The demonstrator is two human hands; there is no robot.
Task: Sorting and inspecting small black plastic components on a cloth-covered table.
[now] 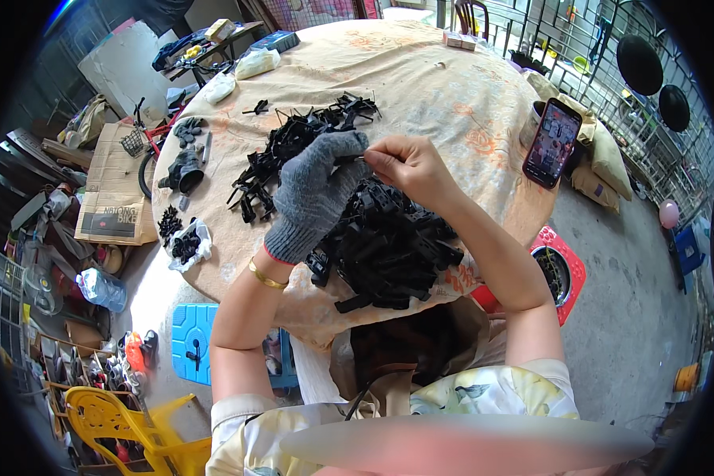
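Tablecloth: black parts (left hand hiding some), phone rightward.

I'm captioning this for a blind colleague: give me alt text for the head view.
A person's grey-gloved left hand and bare right hand hold a small dark piece, its details unclear, above a heap of black parts on a cloth-covered table. Another black heap lies beyond; a lit phone is at right.

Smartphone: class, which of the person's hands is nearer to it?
Right: the bare right hand is left of the smartphone; the gloved left hand is farther left.
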